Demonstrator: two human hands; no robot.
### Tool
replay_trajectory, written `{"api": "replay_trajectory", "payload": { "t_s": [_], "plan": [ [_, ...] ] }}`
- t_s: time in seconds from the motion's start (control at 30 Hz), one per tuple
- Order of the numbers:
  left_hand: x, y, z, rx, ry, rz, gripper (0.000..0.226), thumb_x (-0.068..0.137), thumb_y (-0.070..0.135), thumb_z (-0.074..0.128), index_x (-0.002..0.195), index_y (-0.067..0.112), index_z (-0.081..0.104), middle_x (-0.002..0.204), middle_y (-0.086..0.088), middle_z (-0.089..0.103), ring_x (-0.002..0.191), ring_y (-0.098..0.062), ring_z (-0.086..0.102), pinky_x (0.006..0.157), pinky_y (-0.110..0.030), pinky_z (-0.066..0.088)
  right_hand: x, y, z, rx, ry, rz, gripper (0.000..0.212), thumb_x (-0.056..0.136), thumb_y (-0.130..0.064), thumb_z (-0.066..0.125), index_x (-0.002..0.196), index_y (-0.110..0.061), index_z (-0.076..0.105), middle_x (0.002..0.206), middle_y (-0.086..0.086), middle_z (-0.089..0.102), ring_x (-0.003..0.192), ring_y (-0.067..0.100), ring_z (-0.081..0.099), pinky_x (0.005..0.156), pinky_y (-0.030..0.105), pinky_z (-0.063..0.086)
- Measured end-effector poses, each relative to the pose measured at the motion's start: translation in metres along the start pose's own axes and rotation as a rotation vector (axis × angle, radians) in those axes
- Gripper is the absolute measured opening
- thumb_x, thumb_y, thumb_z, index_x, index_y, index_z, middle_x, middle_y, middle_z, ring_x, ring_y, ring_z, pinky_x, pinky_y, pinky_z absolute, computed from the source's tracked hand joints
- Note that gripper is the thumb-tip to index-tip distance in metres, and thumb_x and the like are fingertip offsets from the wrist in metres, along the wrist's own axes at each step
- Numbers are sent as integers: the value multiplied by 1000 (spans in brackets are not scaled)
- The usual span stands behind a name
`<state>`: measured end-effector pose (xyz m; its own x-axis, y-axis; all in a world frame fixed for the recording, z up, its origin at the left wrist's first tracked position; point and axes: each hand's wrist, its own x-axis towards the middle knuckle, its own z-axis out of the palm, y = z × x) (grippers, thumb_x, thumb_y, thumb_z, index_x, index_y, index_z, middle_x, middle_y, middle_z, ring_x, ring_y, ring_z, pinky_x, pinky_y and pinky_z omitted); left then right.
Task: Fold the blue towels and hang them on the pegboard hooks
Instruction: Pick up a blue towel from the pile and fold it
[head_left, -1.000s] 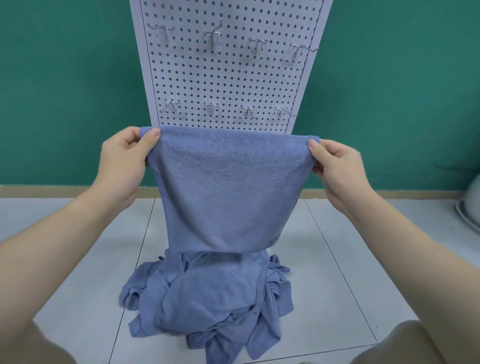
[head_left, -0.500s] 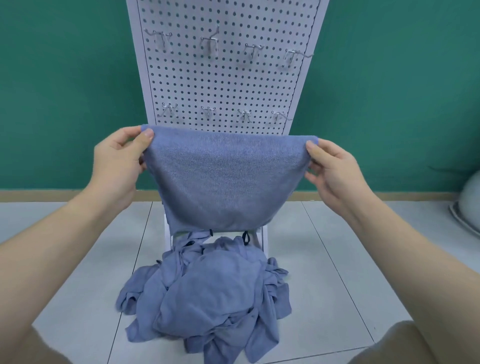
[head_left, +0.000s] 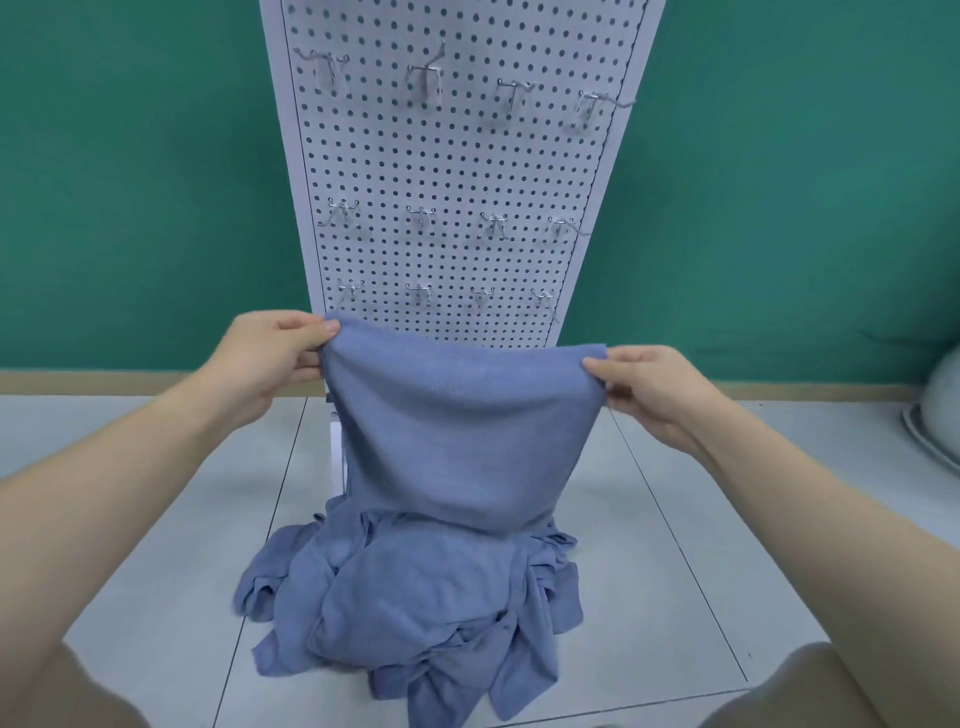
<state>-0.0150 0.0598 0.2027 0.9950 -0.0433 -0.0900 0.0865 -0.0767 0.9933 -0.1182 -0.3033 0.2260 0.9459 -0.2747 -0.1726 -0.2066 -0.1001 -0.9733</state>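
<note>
In the middle of the frame the person holds one blue towel up in the air by its top edge. The left hand pinches the upper left corner: the thumb lies over the front of the cloth and the other fingers are curled behind it. The right hand pinches the upper right corner in the same way, thumb in front, so each grip is closed on the cloth. Between the two hands the top edge is stretched almost straight, a little higher on the left side. The towel hangs down and becomes narrower toward its lower edge, which reaches the pile of blue towels (whether it touches the pile cannot be told).

This pile lies crumpled on the light tiled floor in the lower centre of the frame. Behind the held towel stands the white pegboard, filling the upper centre. On it are three rows of metal hooks, four in each row, and all are bare. A green wall is behind the board on both sides.
</note>
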Motion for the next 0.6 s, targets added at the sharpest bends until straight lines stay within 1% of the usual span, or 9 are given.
{"api": "replay_trajectory", "payload": {
  "t_s": [0.03, 0.07, 0.13, 0.2, 0.27, 0.33, 0.4, 0.47, 0.6],
  "plan": [
    [0, -3, 1, -9, 4, -37, 7, 100, 12, 67, 98, 8, 72, 101, -13, 75, 67, -10, 75, 65, -23, 63, -1, 5, 1, -29, -1, 44, 21, 97, -4, 67, 76, -8, 68, 72, 1, 71, 72, 17, 62, 70, 23, 59],
    [0, -5, 2, -20, 14, -63, 7, 100, 12, 67, 95, 8, 70, 99, -13, 75, 65, -12, 75, 64, -26, 63, -1, 8, 2, -62, 5, 68, 26, 97, -6, 68, 72, -9, 65, 73, 3, 68, 70, 16, 59, 65, 20, 58],
    [-2, -5, 6, -7, 54, -67, 10, 100, 12, 66, 91, 8, 67, 93, -13, 73, 59, -10, 73, 62, -28, 64, 0, 12, 3, -102, 26, 75, 27, 97, -9, 70, 71, -11, 61, 80, 9, 59, 70, 16, 54, 62, 17, 56],
    [-6, -3, 13, 39, 117, -23, 12, 99, 11, 67, 87, 9, 66, 91, -13, 70, 58, -13, 70, 66, -33, 65, 0, 9, 6, -144, 52, 32, 25, 96, -10, 71, 73, -8, 62, 77, 8, 57, 68, 17, 53, 61, 17, 56],
    [-11, 0, 22, 55, 179, 15, 12, 97, 10, 70, 85, 10, 67, 91, -13, 69, 68, -21, 68, 77, -45, 65, -3, 3, 13, -196, 59, -19, 20, 94, -12, 73, 77, -3, 66, 75, 9, 59, 68, 17, 54, 62, 18, 56],
    [-19, 5, 30, 77, 231, 64, 9, 90, 14, 75, 82, 13, 71, 88, -10, 75, 77, -28, 73, 79, -51, 64, -10, -4, 25, -178, 36, -29, 19, 93, -14, 75, 77, -6, 70, 75, 8, 63, 66, 17, 56, 60, 18, 55],
    [-31, 10, 41, 165, 253, 150, 7, 82, 22, 77, 77, 21, 72, 73, -3, 76, 76, -27, 76, 77, -50, 64, -16, -11, 40, -146, 24, -27, 18, 92, -16, 76, 75, -10, 73, 72, 4, 66, 62, 15, 58, 56, 18, 52],
    [-45, 14, 54, 249, 227, 235, 10, 83, 23, 77, 74, 23, 71, 63, 4, 73, 67, -19, 72, 76, -46, 64, -22, -16, 54, -119, 40, -26, 14, 91, -17, 77, 78, -12, 75, 69, 1, 68, 60, 13, 59, 58, 19, 52],
    [-71, 16, 77, 245, 164, 310, 16, 85, 21, 79, 73, 22, 69, 62, 4, 71, 60, -13, 65, 74, -46, 63, -35, -21, 77, -80, 50, -44, 15, 90, -15, 77, 75, -11, 75, 68, 2, 67, 56, 13, 56, 59, 20, 54]
  ]
}}
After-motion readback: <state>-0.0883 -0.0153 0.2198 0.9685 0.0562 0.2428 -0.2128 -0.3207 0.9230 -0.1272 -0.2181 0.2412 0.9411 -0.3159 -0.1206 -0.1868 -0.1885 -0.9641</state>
